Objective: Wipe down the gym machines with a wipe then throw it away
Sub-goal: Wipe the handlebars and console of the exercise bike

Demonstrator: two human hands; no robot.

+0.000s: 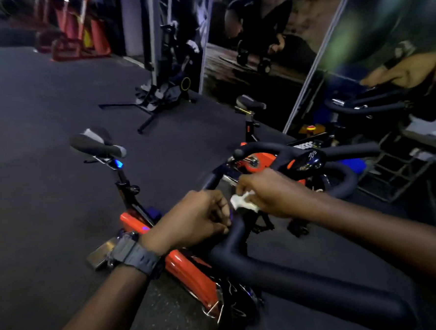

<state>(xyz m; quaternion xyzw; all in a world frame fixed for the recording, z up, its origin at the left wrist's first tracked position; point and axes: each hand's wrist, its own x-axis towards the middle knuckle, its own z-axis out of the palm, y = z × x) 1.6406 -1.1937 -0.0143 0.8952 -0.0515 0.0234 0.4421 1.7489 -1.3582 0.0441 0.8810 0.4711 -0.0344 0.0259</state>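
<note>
An orange and black spin bike [190, 271] stands right in front of me, its black handlebar [282, 278] curving across the lower right. My right hand [267, 195] grips a crumpled white wipe [242, 201] and holds it against the handlebar's front bend. My left hand [200, 222], with a black watch on the wrist, is curled beside the wipe at the same bend of the bar. Whether its fingers grip the bar is hidden. The bike's black saddle [95, 145] sits to the left.
A second spin bike [311, 159] stands just beyond, with its own saddle [250, 103]. Mirror panels [260, 34] line the back wall and show a reflected hand [405, 73] at upper right. A black stand [164, 91] and red equipment [76, 43] are farther back on the dark rubber floor [35, 125].
</note>
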